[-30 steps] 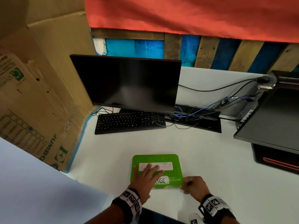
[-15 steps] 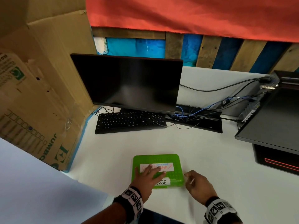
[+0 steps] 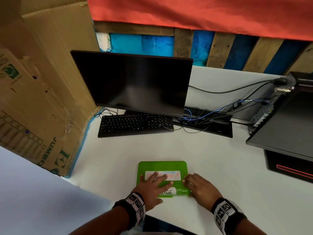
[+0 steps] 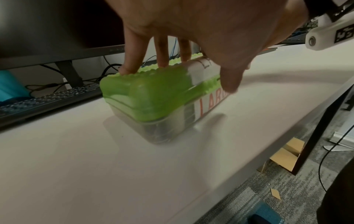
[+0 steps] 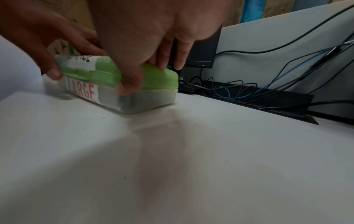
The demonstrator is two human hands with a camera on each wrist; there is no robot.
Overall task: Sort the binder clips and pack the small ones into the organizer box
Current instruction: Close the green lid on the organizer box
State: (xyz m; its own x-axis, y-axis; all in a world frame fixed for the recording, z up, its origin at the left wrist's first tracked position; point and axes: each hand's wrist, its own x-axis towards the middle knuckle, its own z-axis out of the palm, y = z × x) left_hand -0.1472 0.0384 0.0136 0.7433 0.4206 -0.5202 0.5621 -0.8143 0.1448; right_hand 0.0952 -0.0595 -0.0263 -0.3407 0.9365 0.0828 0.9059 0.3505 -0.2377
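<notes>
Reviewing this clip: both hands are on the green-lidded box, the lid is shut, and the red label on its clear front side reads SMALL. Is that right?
Not quite. The red label on the clear front of the green-lidded box reads LARGE, not SMALL; the right wrist view shows it plainly. The rest holds: the left hand rests on the shut lid and the right hand holds the box's right end.

Left hand [image 3: 150, 187] flat, fingers spread and pressing down; thumb hanging at the near side. Right hand [image 3: 200, 188] beside it, fingers on top, thumb clamped underneath.
</notes>
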